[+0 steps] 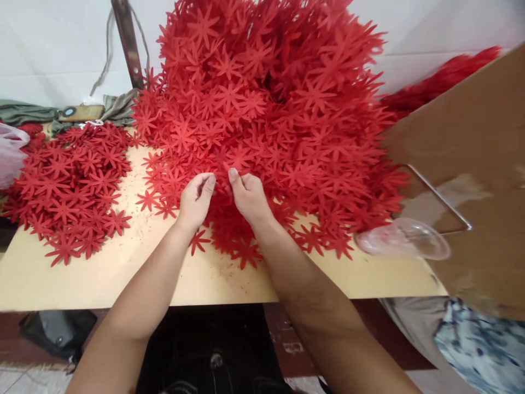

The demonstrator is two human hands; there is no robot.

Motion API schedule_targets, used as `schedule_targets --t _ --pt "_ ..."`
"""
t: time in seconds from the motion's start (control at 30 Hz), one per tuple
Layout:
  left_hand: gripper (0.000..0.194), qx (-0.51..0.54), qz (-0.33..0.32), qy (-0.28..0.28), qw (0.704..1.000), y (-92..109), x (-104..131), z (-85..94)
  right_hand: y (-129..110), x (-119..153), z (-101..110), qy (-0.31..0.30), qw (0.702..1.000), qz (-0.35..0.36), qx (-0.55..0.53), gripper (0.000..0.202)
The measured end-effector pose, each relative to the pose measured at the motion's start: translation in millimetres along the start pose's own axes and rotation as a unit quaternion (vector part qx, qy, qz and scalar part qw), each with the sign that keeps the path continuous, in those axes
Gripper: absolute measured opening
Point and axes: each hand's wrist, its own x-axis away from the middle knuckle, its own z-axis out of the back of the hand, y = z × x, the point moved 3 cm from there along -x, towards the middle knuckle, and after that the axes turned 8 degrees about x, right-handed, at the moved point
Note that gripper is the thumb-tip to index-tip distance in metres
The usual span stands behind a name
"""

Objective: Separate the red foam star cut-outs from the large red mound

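A tall heap of red star-shaped fabric pieces (266, 115) fills the middle of the pale tabletop (135, 273). In front of its lower part, my left hand (198, 200) has thumb and fingertips pressed together. Just right of it, with a small gap between them, my right hand (247, 194) is closed too, its thumb against the curled fingers. Whatever either hand pinches is too small to make out against the red behind. Below and between the hands, more red pieces (245, 251) lie near the table's front.
A smaller pile of red pieces (69, 186) lies on the left, near a plastic bag (11, 153). Grey-green cloth (121, 106) and a yellowish object (82, 113) sit at the back left. On the right are a clear plastic container (404, 239), a bent metal rod (441, 198) and a large cardboard sheet (471, 142).
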Motion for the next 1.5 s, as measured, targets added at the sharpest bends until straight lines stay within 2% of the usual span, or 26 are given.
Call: schedule_targets --t 0.1,0.17,0.3,0.43,0.63,0.77,0.83,0.9,1.0,1.1,1.23,1.3,1.37,1.5 --pt "0.025 0.055 0.029 -0.018 0.998 1 0 -6.3 3 5 -3 -0.008 1.000 -0.009 -0.012 0.062" --pt "0.020 0.073 0.044 -0.017 0.996 -1 -1 -8.5 3 8 -6 -0.040 0.998 0.006 -0.040 0.061" --pt "0.012 0.096 0.063 0.053 0.992 -7 -5 -3.0 -2 15 -10 -0.132 0.983 0.035 -0.119 0.055" --pt "0.011 0.141 0.069 0.110 0.981 -10 -10 6.9 -2 15 -10 -0.168 0.974 0.058 -0.142 0.047" --pt "0.013 0.169 0.081 0.132 0.973 -9 -13 12.9 7 11 0 -0.105 0.991 0.012 -0.085 0.055" --pt "0.003 0.154 0.084 0.090 0.980 -4 -10 4.5 9 10 2 -0.064 0.994 -0.004 -0.093 0.055" --pt "0.010 0.125 0.089 0.066 0.986 -1 -7 -1.0 10 8 1 -0.051 0.993 -0.007 -0.108 0.055" --pt "0.015 0.092 0.101 0.050 0.989 2 -4 -4.7 11 8 -1 -0.054 0.989 -0.004 -0.137 0.054" --pt "0.017 0.066 0.109 0.052 0.991 3 -4 -4.1 9 10 -5 -0.102 0.975 0.003 -0.197 0.048" --pt "0.017 0.070 0.102 0.048 0.991 4 -4 -0.9 7 12 -6 -0.127 0.971 0.000 -0.201 0.044" --pt "0.004 0.056 0.092 0.000 0.994 9 -2 -5.1 12 9 -1 -0.068 0.977 -0.024 -0.200 0.046" --pt "0.012 0.030 0.088 -0.018 0.996 12 0 -10.5 14 7 0 -0.037 0.979 -0.032 -0.200 0.049" --pt "0.018 0.001 0.092 -0.015 0.996 12 2 -14.8 13 6 2 -0.007 0.982 -0.029 -0.184 0.051" --pt "0.016 -0.028 0.110 -0.002 0.994 6 2 -17.2 10 7 4 0.026 0.985 -0.016 -0.167 0.050"
